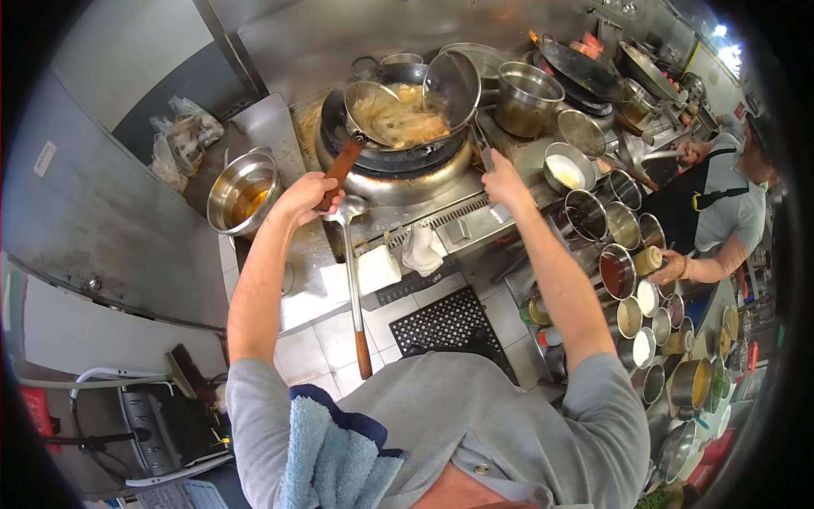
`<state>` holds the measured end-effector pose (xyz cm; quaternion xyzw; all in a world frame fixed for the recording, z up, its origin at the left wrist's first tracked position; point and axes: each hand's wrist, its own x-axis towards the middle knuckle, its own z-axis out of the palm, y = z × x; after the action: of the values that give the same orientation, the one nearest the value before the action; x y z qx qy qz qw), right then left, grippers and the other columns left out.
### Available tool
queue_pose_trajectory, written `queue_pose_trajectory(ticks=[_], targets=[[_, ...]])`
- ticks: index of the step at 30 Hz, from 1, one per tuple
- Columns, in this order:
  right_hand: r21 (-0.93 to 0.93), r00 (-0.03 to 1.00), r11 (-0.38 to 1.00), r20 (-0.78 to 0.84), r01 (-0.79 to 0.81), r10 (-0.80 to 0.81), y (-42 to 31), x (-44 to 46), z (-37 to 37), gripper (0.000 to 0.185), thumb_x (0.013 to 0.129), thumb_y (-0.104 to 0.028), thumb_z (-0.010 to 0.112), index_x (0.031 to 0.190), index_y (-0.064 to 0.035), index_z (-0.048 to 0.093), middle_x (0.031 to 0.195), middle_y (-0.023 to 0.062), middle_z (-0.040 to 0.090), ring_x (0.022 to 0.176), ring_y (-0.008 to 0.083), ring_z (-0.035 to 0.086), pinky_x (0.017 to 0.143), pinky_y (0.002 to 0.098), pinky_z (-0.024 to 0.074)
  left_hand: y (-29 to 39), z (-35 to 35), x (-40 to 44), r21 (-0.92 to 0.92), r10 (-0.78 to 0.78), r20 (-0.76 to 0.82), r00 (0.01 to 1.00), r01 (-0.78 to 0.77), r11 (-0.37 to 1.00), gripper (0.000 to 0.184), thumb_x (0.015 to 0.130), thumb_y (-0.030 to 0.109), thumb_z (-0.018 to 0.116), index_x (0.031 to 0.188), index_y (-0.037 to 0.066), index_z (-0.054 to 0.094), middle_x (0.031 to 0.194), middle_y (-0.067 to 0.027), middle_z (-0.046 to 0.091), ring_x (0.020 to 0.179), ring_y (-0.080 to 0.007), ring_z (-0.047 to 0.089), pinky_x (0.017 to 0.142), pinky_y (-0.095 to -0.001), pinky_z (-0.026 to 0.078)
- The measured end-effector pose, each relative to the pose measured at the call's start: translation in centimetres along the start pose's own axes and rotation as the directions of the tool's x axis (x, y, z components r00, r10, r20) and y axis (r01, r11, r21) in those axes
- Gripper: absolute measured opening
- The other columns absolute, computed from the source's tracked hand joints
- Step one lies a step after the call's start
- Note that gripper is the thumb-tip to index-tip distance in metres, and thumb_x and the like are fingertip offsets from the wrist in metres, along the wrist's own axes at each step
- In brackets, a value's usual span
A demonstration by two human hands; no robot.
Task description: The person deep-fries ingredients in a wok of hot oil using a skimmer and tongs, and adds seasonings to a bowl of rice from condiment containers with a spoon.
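Observation:
My left hand (307, 197) is closed around the brown wooden handle of a round strainer (373, 100), whose bowl lies over the left side of the wok. In my right hand (507, 182) is the metal handle of a larger mesh strainer (452, 89), tilted up at the wok's right side. The dark wok (332, 127) sits on a round steel burner ring (407, 188). Bubbling oil with golden-brown fried pieces (420, 129) fills it. A long ladle (352, 263) with a wooden handle end rests on the counter edge, just below my left hand.
A steel pot of amber liquid (246, 195) stands left. To the right are a deep pot (527, 102), a bowl of white contents (566, 172) and several seasoning containers (617, 270). A co-worker (721, 195) stands at the far right. White cloths (422, 250) lie on the front edge.

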<state>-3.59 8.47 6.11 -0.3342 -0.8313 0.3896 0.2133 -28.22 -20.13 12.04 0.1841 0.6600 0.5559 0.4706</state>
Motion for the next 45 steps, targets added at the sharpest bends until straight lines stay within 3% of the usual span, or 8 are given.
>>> queue_pose_trajectory(ticks=[2, 6, 16, 22, 35, 38, 42, 45], targets=[[-0.022, 0.998, 1.0, -0.058, 0.005, -0.006, -0.9, -1.6, 1.7, 0.059, 0.076, -0.002, 0.043, 0.133, 0.0136, 0.033, 0.116, 0.0366, 0.051, 0.112, 0.0429, 0.051, 0.098, 0.0408, 0.0393, 0.3, 1.2, 0.2, -0.1, -0.019, 0.023, 1.0, 0.021, 0.995, 0.013, 0.093, 0.007, 0.047, 0.1, -0.002, 0.043, 0.081, -0.009, 0.053, 0.061, -0.0122, 0.049, 0.051, -0.0255, 0.043], [-0.134, 0.984, 0.991, -0.174, 0.021, -0.044, -0.4, -2.4, 5.2, 0.06, 0.083, -0.005, 0.05, 0.138, 0.0065, 0.029, 0.077, 0.0238, 0.061, 0.058, 0.0298, 0.061, 0.055, 0.0382, 0.0471, 0.5, 3.3, 1.2, -0.231, -0.067, 0.068, 0.995, 0.081, 0.97, 0.012, 0.093, 0.005, 0.048, 0.096, -0.006, 0.044, 0.083, -0.0112, 0.053, 0.064, -0.0129, 0.049, 0.052, -0.0249, 0.043], [0.036, 0.966, 0.999, -0.259, 0.022, -0.012, -3.9, -3.7, 8.4, 0.062, 0.078, 0.001, 0.046, 0.136, 0.0125, 0.024, 0.099, 0.0349, 0.058, 0.095, 0.0451, 0.058, 0.084, 0.0457, 0.0443, 1.3, 8.9, 0.9, -0.378, -0.043, 0.118, 0.992, 0.085, 0.922, 0.006, 0.089, -0.004, 0.047, 0.093, -0.007, 0.044, 0.08, -0.0126, 0.052, 0.065, -0.0169, 0.051, 0.055, -0.0277, 0.047], [0.051, 0.972, 0.998, -0.232, -0.027, 0.038, -5.9, -3.0, 9.6, 0.054, 0.079, 0.0, 0.045, 0.129, 0.0119, 0.033, 0.096, 0.0331, 0.059, 0.096, 0.0446, 0.058, 0.077, 0.0465, 0.0454, 1.3, 10.2, 1.5, -0.453, -0.006, 0.132, 0.991, 0.065, 0.889, 0.01, 0.09, -0.003, 0.047, 0.096, -0.009, 0.042, 0.084, -0.0117, 0.05, 0.065, -0.0119, 0.05, 0.053, -0.0228, 0.047], [-0.151, 0.955, 0.97, -0.2, 0.19, -0.218, -4.8, -2.2, 6.1, 0.059, 0.074, 0.006, 0.049, 0.13, 0.0169, 0.03, 0.092, 0.0333, 0.059, 0.092, 0.0431, 0.06, 0.076, 0.0462, 0.0475, 0.9, 9.0, 1.7, -0.557, -0.008, 0.179, 0.984, 0.108, 0.823, 0.007, 0.087, -0.007, 0.051, 0.089, -0.011, 0.045, 0.079, -0.0112, 0.051, 0.058, -0.0103, 0.05, 0.047, -0.0199, 0.045], [-0.156, 0.984, 0.983, -0.133, 0.098, -0.12, -5.2, -1.8, 3.7, 0.06, 0.074, 0.005, 0.049, 0.13, 0.0163, 0.031, 0.095, 0.032, 0.06, 0.095, 0.0411, 0.059, 0.08, 0.0448, 0.0469, 0.5, 8.6, 1.5, -0.53, 0.009, 0.21, 0.978, 0.106, 0.841, 0.007, 0.087, -0.005, 0.052, 0.085, -0.01, 0.048, 0.078, -0.0107, 0.052, 0.057, -0.01, 0.05, 0.047, -0.0192, 0.043], [-0.253, 0.945, 0.948, -0.214, 0.192, -0.249, -2.6, -1.7, 2.2, 0.062, 0.074, 0.005, 0.046, 0.134, 0.0092, 0.032, 0.085, 0.0296, 0.06, 0.085, 0.043, 0.059, 0.075, 0.0457, 0.0457, 0.2, 6.9, 1.1, -0.114, -0.041, 0.164, 0.986, 0.06, 0.992, 0.007, 0.086, 0.0, 0.055, 0.081, -0.003, 0.051, 0.07, -0.0049, 0.052, 0.057, -0.0099, 0.05, 0.049, -0.0222, 0.043], [-0.285, 0.952, 0.945, -0.209, 0.158, -0.222, -0.2, -1.8, 2.0, 0.062, 0.074, 0.006, 0.046, 0.134, 0.0106, 0.032, 0.084, 0.0293, 0.06, 0.083, 0.0429, 0.059, 0.075, 0.0463, 0.0452, 0.3, 6.8, 0.1, -0.133, -0.028, 0.147, 0.989, 0.048, 0.99, 0.006, 0.086, 0.0, 0.055, 0.084, -0.003, 0.051, 0.072, -0.0049, 0.053, 0.057, -0.0094, 0.05, 0.049, -0.0219, 0.043]])
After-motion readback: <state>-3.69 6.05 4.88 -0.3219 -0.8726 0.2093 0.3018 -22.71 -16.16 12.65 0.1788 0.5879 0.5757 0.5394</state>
